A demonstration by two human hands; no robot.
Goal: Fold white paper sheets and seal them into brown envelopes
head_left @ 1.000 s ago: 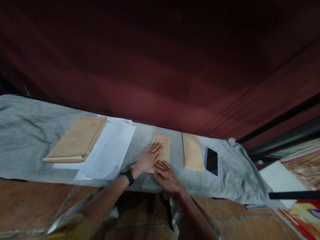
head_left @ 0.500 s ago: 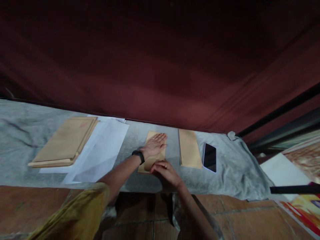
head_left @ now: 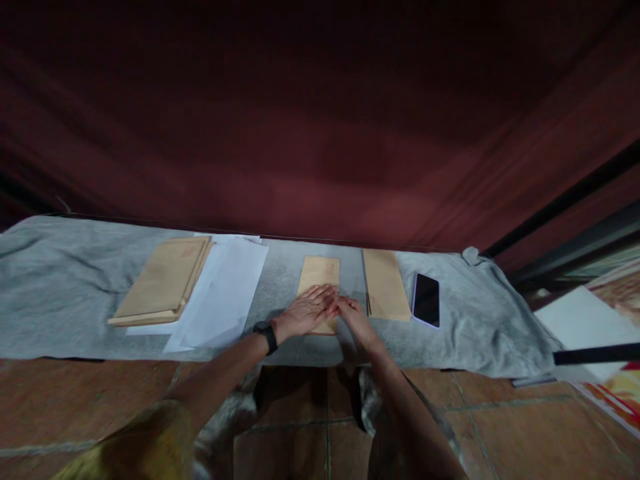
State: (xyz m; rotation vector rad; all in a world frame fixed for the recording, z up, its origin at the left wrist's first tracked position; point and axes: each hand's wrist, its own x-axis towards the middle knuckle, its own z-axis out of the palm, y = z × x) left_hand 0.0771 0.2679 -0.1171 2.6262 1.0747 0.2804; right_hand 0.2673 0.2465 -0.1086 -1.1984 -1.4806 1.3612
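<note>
A small brown envelope (head_left: 323,268) lies upright in front of me on the grey cloth. My left hand (head_left: 307,310), with a black watch on its wrist, rests flat across the middle of the envelope, fingers stretched toward the right. My right hand (head_left: 350,317) meets the left fingertips at the envelope's right edge. Its fingers are curled together, and what they pinch, if anything, is too small to make out. To the right is a further stack of small brown envelopes (head_left: 387,285), touched by neither hand.
Large brown envelopes (head_left: 163,280) lie stacked at the left, partly over white sheets (head_left: 227,290). A phone (head_left: 427,300) lies right of the small stack. Behind the grey cloth (head_left: 475,333) hangs a dark red cloth (head_left: 320,167). Dark bars cross the right side.
My left hand has slid down the envelope, uncovering its top. My right hand has moved up from the lower edge to the left fingertips. The view has shifted slightly.
</note>
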